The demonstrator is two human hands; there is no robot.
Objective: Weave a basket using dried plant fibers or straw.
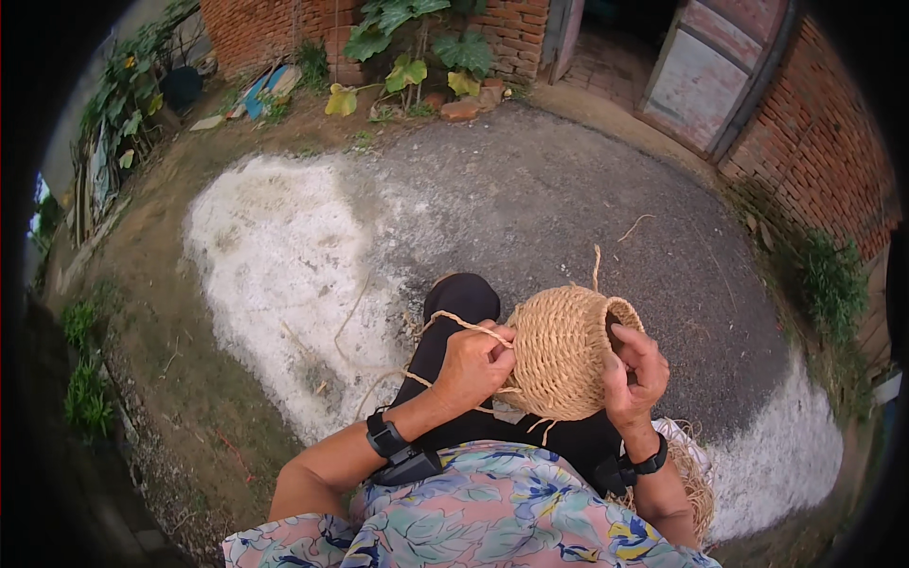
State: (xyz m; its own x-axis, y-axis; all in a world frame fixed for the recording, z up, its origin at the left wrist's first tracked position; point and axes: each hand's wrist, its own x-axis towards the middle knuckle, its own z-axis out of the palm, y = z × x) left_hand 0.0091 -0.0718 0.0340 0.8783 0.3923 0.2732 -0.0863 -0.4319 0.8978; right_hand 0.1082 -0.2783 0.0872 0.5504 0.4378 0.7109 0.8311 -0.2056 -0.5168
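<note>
A round woven straw basket point(559, 355) rests on its side over my lap, its rimmed opening facing right. My left hand point(478, 364) is closed on a pale braided straw cord point(457, 320) at the left end of the basket; the cord loops out across my leg and hangs toward the ground. My right hand point(632, 374) grips the basket's rim, some fingers curled at the opening and the thumb against its edge. Short loose strand ends stick out from the basket's top and underside.
A bundle of straw strands point(696, 492) lies beside my right hip. Ahead are brick walls point(511, 38), an open doorway with a worn door point(701, 66), leafy plants point(407, 66) and boards at the left. The ground is dark gravel with white powdery patches point(275, 246).
</note>
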